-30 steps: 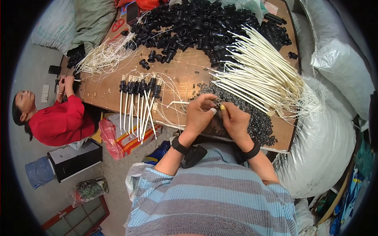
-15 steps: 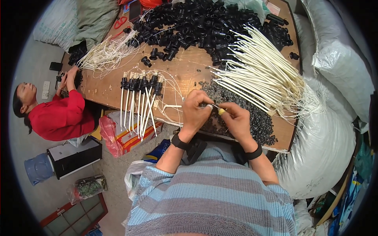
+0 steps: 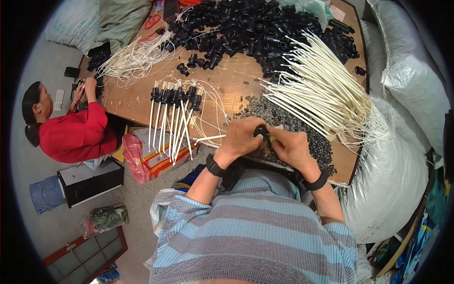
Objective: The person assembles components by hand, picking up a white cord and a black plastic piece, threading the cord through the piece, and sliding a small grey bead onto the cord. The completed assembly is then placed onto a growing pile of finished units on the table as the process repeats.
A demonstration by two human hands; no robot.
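Coming into view since half second earlier: black socket (image 3: 260, 131) above tabletop (image 3: 227, 78), by near edge. Fingers of left hand (image 3: 240, 137) grasped it; right hand's (image 3: 293, 146) bunched beside it, hold unclear. Handwork had turned to socket.

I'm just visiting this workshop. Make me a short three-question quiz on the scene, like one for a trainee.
1. What does the left hand hold, with the right hand close beside it?
A scissors
B a black fitting
C a plastic bag

2. True or false: the large sheaf of white-sleeved wires lies right of the co-worker in red.

3. Which is nearer the wearer: the pile of larger black fittings or the heap of small dark pieces?

Key: 1 B; 2 true; 3 the heap of small dark pieces.
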